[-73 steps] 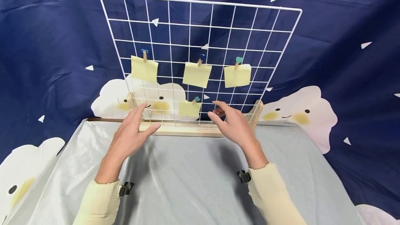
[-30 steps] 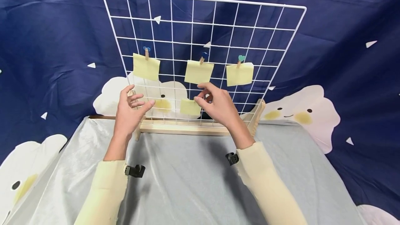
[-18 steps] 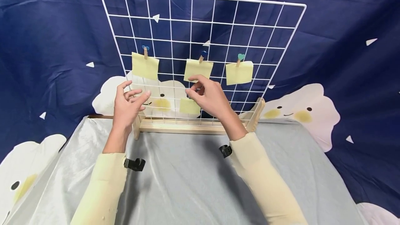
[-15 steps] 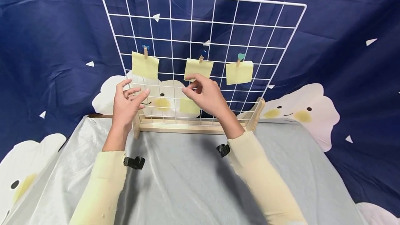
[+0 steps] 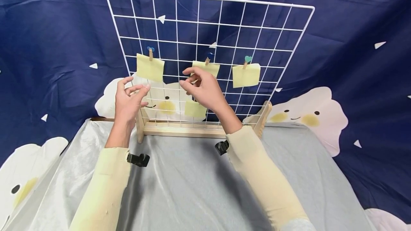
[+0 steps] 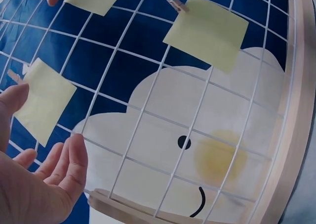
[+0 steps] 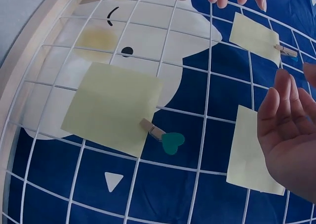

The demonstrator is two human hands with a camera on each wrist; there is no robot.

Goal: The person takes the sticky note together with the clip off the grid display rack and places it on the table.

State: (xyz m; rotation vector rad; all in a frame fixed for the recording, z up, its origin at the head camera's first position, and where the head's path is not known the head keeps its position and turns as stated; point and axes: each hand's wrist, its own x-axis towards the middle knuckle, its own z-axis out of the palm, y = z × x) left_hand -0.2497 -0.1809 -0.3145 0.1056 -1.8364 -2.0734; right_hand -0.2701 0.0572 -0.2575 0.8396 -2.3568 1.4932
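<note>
A white wire grid panel (image 5: 221, 22) carries several yellow sticky notes, each pinned with a small wooden clothespin. My left hand (image 5: 126, 101) hovers before the panel's left side, fingers loosely bent around nothing, just below the upper left note (image 5: 150, 67). My right hand (image 5: 205, 88), also holding nothing, overlaps the middle note (image 5: 208, 67) in the head view, thumb and index finger apart. Below it hangs the lower note (image 5: 194, 109); its clothespin with a green heart (image 7: 173, 143) shows in the right wrist view. At right is another note (image 5: 246, 75) under a green-heart clothespin.
The panel stands in a wooden base (image 5: 192, 131) on a table under a grey cloth (image 5: 179, 181). A dark blue curtain (image 5: 350, 63) printed with clouds and white triangles hangs behind. Dark wrist cameras (image 5: 138, 159) sit at both cuffs.
My right hand has moved from near the lower note up and left, across the middle note. My left hand has risen, its fingers now more bent. The notes stay in their places.
</note>
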